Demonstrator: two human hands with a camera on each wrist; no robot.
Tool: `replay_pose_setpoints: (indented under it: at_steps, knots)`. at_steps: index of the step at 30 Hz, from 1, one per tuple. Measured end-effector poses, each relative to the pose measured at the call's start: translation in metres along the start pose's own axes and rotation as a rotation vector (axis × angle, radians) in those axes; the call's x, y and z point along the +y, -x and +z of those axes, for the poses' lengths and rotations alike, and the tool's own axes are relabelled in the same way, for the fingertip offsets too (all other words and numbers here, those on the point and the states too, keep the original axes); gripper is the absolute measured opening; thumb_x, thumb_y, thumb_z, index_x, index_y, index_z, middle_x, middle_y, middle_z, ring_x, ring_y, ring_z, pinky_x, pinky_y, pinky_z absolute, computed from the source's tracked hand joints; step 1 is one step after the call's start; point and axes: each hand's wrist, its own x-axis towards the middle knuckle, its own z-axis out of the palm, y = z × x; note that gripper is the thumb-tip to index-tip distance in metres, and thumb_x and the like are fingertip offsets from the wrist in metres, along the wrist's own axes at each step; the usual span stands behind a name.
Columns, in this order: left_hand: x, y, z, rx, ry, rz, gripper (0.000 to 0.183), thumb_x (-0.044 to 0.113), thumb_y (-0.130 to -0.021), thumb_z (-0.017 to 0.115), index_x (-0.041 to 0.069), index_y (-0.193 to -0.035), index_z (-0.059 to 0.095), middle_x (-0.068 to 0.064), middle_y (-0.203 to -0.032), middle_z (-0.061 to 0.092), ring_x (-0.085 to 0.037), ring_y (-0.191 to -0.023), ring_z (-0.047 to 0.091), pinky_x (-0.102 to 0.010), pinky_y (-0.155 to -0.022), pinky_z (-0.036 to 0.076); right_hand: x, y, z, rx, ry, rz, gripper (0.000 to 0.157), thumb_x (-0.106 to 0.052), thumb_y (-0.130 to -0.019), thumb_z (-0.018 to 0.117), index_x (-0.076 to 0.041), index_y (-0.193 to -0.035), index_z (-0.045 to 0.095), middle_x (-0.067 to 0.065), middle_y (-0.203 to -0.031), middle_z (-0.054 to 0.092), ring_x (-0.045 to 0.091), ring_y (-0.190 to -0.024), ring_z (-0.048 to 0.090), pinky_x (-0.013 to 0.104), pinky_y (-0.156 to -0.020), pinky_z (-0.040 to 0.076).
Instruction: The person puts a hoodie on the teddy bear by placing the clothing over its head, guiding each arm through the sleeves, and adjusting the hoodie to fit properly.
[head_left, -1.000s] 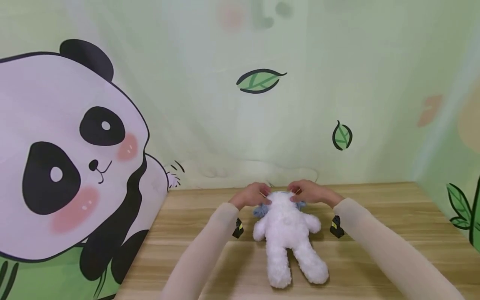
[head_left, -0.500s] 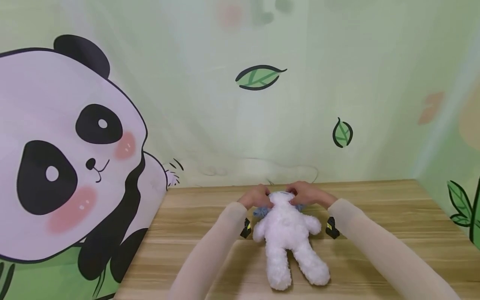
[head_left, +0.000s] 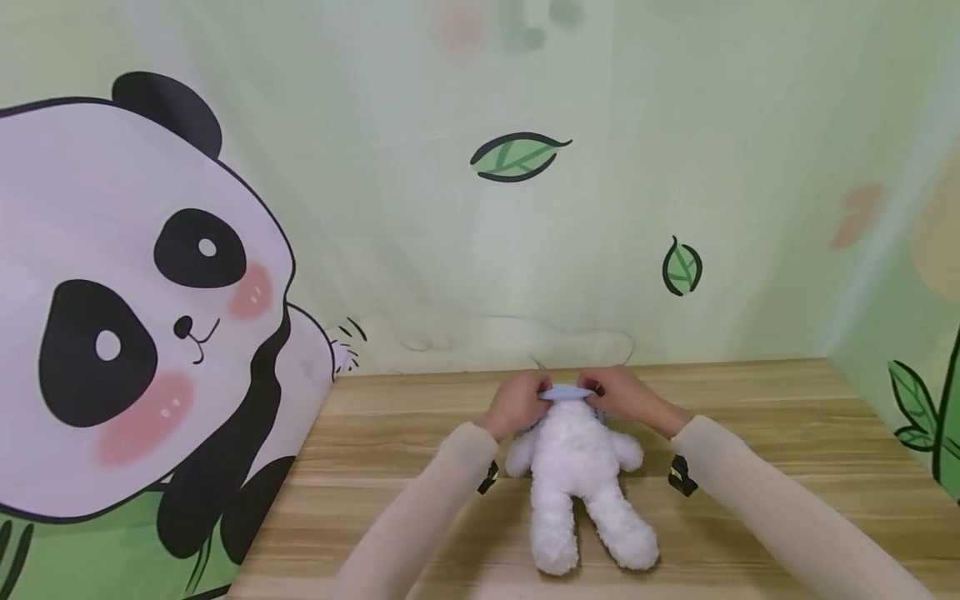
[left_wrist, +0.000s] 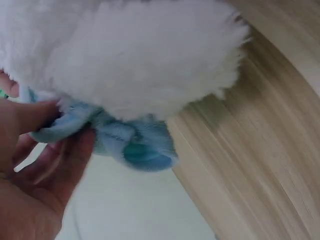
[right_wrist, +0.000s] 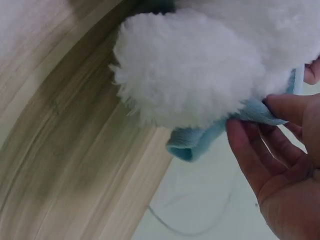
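The left hand (head_left: 517,402) and right hand (head_left: 626,393) pinch the blue cloth (head_left: 566,392) on the white plush toy (head_left: 576,454)

On my head view, the toy lies flat on the wood-grain tabletop (head_left: 322,483), its top end near the back edge, its legs spread toward my camera and its stubby arms out to the sides. Which face is up, I cannot tell. The two hands sit apart at that top end, one on each side, with a pale strip of the cloth spanning between them.

My left wrist view shows thumb above and fingers below, nipping a folded edge; a loose fold hangs beside the fingers, just under the fluffy white fur. My right wrist view gives the same kind of pinch, with a rolled end of the fabric poking out beyond the fingertips.

Pale sleeves (head_left: 423,508) cover both arms, and small black devices (head_left: 681,475) sit at the wrists. Behind, I see a green backdrop (head_left: 420,233) printed with a panda (head_left: 150,267) and leaves (head_left: 519,158).
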Motion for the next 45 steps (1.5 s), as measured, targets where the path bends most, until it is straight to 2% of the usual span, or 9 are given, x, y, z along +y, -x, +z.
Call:
replay_pose_setpoints:
  at_steps: [5,15,19,25,28,33,37,40,45]
  knots:
    - [0.001,0.01,-0.004,0.067,-0.028,0.025,0.008,0.013,-0.091,0.065,0.009,-0.096,0.07,-0.004,-0.085,0.064,-0.011,-0.07,0.051,-0.023,-0.062,0.043,-0.007,0.011,-0.004,0.027,-0.008,-0.005,0.013,-0.004,-0.093,0.062,-0.005,-0.103,0.07,0.009,-0.095,0.069,0.024,-0.086,0.066,0.034,-0.073,0.053]
    - [0.004,0.022,-0.008,0.01,0.121,0.053,0.019,0.01,-0.097,0.056,0.01,-0.113,0.066,-0.009,-0.103,0.072,-0.017,-0.088,0.069,-0.024,-0.074,0.053,-0.01,0.021,-0.003,0.008,-0.187,0.017,0.011,-0.003,-0.097,0.056,-0.005,-0.101,0.067,0.006,-0.09,0.068,0.012,-0.081,0.058,0.027,-0.071,0.048]
    - [0.0,0.028,-0.008,-0.128,0.23,0.057,0.029,0.019,-0.096,0.057,0.01,-0.123,0.064,-0.008,-0.117,0.069,-0.02,-0.103,0.066,-0.029,-0.087,0.053,-0.006,0.025,-0.005,-0.084,-0.295,0.045,0.011,-0.006,-0.097,0.056,-0.005,-0.103,0.064,0.007,-0.091,0.065,0.012,-0.08,0.054,0.024,-0.072,0.046]
    - [-0.006,0.04,-0.02,-0.453,0.283,0.024,0.082,0.045,-0.085,0.072,0.022,-0.153,0.033,-0.005,-0.152,0.037,-0.021,-0.138,0.04,-0.04,-0.112,0.038,-0.003,0.031,-0.008,-0.15,-0.318,0.02,0.012,-0.014,-0.096,0.061,-0.006,-0.105,0.064,0.006,-0.095,0.065,0.014,-0.088,0.056,0.03,-0.079,0.048]
    - [-0.005,0.047,-0.023,-0.51,0.275,0.007,0.099,0.045,-0.079,0.079,0.024,-0.157,0.022,-0.006,-0.157,0.026,-0.023,-0.143,0.032,-0.043,-0.116,0.032,-0.005,0.036,-0.007,-0.174,-0.295,-0.001,0.029,-0.025,-0.094,0.066,-0.004,-0.112,0.061,0.008,-0.103,0.064,0.018,-0.096,0.057,0.039,-0.086,0.049]
    - [-0.002,0.054,-0.018,-0.478,0.245,-0.031,0.106,0.047,-0.076,0.081,0.021,-0.157,0.018,-0.006,-0.16,0.022,-0.024,-0.145,0.031,-0.045,-0.117,0.031,-0.007,0.047,-0.014,-0.344,-0.345,0.043,0.082,-0.037,-0.083,0.077,0.002,-0.144,0.037,0.02,-0.137,0.049,0.036,-0.126,0.048,0.055,-0.103,0.043]
    - [-0.002,0.056,-0.01,-0.416,0.256,-0.03,0.103,0.045,-0.075,0.083,0.015,-0.155,0.026,-0.009,-0.157,0.03,-0.024,-0.142,0.036,-0.042,-0.116,0.034,-0.014,0.054,-0.013,-0.394,-0.274,0.06,0.111,-0.043,-0.072,0.085,0.005,-0.151,0.024,0.024,-0.145,0.037,0.04,-0.133,0.04,0.058,-0.108,0.037]
    - [-0.001,0.055,-0.003,-0.359,0.263,0.002,0.098,0.04,-0.073,0.086,0.009,-0.15,0.034,-0.01,-0.15,0.041,-0.022,-0.137,0.043,-0.037,-0.113,0.037,-0.021,0.055,-0.006,-0.329,-0.178,0.035,0.113,-0.045,-0.067,0.088,0.009,-0.147,0.029,0.025,-0.14,0.042,0.039,-0.128,0.045,0.054,-0.106,0.04]
    - [0.001,0.056,0.007,-0.291,0.29,0.026,0.08,0.029,-0.072,0.087,0.005,-0.138,0.049,-0.008,-0.134,0.058,-0.019,-0.123,0.055,-0.032,-0.106,0.044,-0.025,0.056,0.003,-0.231,-0.16,0.011,0.091,-0.033,-0.064,0.092,0.007,-0.132,0.046,0.013,-0.113,0.057,0.024,-0.104,0.054,0.037,-0.091,0.046]
